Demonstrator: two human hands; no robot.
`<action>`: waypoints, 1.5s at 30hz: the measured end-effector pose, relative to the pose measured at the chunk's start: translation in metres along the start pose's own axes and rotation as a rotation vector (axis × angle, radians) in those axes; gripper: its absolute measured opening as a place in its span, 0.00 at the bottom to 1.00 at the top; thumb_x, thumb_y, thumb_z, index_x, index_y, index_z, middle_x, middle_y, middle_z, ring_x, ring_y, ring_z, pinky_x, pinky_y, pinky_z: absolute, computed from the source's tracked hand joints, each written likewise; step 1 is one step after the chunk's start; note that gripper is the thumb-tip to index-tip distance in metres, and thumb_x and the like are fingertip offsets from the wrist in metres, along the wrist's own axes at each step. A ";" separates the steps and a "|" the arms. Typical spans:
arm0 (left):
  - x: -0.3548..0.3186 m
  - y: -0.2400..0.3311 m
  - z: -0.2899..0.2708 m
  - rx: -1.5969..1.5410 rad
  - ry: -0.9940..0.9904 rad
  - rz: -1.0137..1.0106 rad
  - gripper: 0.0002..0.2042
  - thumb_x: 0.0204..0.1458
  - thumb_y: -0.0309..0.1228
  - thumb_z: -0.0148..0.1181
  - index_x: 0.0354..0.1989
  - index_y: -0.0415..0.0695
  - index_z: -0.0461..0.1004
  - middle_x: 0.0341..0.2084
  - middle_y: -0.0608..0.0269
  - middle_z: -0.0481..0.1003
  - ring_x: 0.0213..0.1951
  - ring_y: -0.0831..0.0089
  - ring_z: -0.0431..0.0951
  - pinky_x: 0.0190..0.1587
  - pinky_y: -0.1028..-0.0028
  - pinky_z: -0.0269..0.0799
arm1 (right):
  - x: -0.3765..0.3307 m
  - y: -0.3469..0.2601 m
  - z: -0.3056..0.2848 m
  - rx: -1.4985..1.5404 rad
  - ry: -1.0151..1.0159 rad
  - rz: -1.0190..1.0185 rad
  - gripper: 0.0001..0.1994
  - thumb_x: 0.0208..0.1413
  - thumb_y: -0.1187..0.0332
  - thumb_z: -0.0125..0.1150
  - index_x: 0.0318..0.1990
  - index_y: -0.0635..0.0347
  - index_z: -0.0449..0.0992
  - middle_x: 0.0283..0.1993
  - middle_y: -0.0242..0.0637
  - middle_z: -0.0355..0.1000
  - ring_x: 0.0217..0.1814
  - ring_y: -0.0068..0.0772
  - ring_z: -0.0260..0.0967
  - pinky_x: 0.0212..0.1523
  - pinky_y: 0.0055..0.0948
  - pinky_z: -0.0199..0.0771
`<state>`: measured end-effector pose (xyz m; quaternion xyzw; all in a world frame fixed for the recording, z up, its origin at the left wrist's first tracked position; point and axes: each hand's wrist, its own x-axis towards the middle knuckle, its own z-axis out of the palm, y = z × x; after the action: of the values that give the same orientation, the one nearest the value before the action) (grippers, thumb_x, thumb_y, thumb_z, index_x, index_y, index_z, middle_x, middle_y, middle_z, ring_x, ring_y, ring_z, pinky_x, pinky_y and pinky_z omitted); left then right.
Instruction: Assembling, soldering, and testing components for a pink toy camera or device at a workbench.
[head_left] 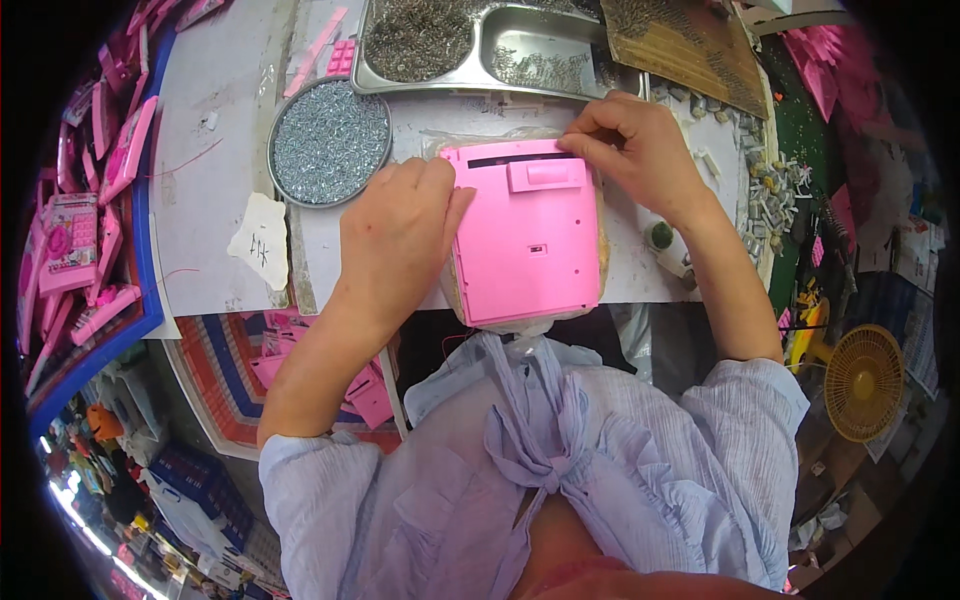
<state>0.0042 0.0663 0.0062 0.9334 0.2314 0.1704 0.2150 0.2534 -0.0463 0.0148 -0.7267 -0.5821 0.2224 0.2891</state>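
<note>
A pink plastic case (530,265) lies on a padded, plastic-wrapped block at the table's front edge. Near its top it has a dark slot and a raised rectangular block; small holes dot its face. My left hand (405,205) is closed at the upper left edge, the thumb along the side and the fingertips hidden. At the upper right corner, my right hand (640,150) pinches the edge by the slot with thumb and forefinger. Anything small between those fingertips is too hidden to make out.
A round dish of small silvery screws (330,143) stands left of the case. Behind it sits a metal tray (480,75) with springs and small metal parts. Pink housings (70,240) fill a blue-edged bin at left. Small parts (775,190) litter the right; a yellow fan (865,382) stands beyond.
</note>
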 end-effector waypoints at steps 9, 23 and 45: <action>0.001 -0.087 -0.029 0.432 0.100 -0.144 0.08 0.51 0.35 0.69 0.32 0.45 0.80 0.28 0.60 0.76 0.34 0.59 0.76 0.41 0.63 0.69 | 0.070 -0.038 0.001 -0.252 0.115 -0.573 0.06 0.54 0.67 0.69 0.37 0.58 0.81 0.32 0.36 0.75 0.36 0.36 0.73 0.38 0.33 0.74; -0.016 -0.113 -0.021 0.219 0.272 -0.292 0.07 0.55 0.33 0.65 0.30 0.43 0.79 0.27 0.58 0.77 0.34 0.58 0.77 0.39 0.59 0.67 | 0.176 -0.098 0.122 -0.703 -0.139 -0.683 0.07 0.54 0.64 0.61 0.35 0.48 0.86 0.39 0.29 0.83 0.51 0.36 0.77 0.41 0.41 0.71; -0.015 0.062 0.039 -0.091 -0.061 0.398 0.08 0.47 0.33 0.71 0.34 0.50 0.80 0.33 0.70 0.75 0.36 0.70 0.74 0.46 0.63 0.60 | -0.061 -0.010 0.010 0.320 0.249 -0.058 0.06 0.53 0.70 0.72 0.33 0.63 0.81 0.29 0.33 0.75 0.31 0.25 0.68 0.34 0.27 0.68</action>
<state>0.0306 -0.0035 0.0002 0.9547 0.0281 0.1915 0.2259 0.2261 -0.1028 0.0137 -0.6763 -0.5197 0.2125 0.4769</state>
